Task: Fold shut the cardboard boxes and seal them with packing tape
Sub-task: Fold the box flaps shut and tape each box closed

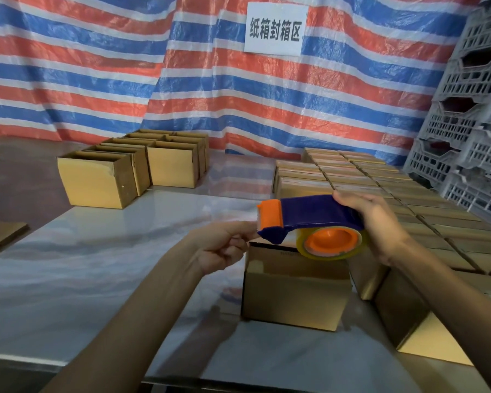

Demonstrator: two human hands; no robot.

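A tape dispenser [309, 219] is held above the bench [97, 265], just over a cardboard box [292, 296]; its body is dark blue, with an orange guard at the front end and an orange hub; a roll of clear, yellowish tape is mounted on the hub. The rear of the dispenser is gripped by the right hand [380, 225], fingers curled over the top of the blue body. The left hand [224, 248] is brought to the front tip of the dispenser, forefinger and thumb drawn together there and the remaining fingers curled; whether a tape end is pinched cannot be told, the tape being clear. The box is plain brown and stands near the front of the bench; its top is partly hidden by the dispenser. A group of open boxes [102, 180] is noted at the far left of the bench; closed boxes [380, 180] are ranged in rows along the right. A striped tarpaulin [97, 66] carrying a white sign [275, 26] is hung behind; grey plastic crates [465, 114] are stacked at the right.
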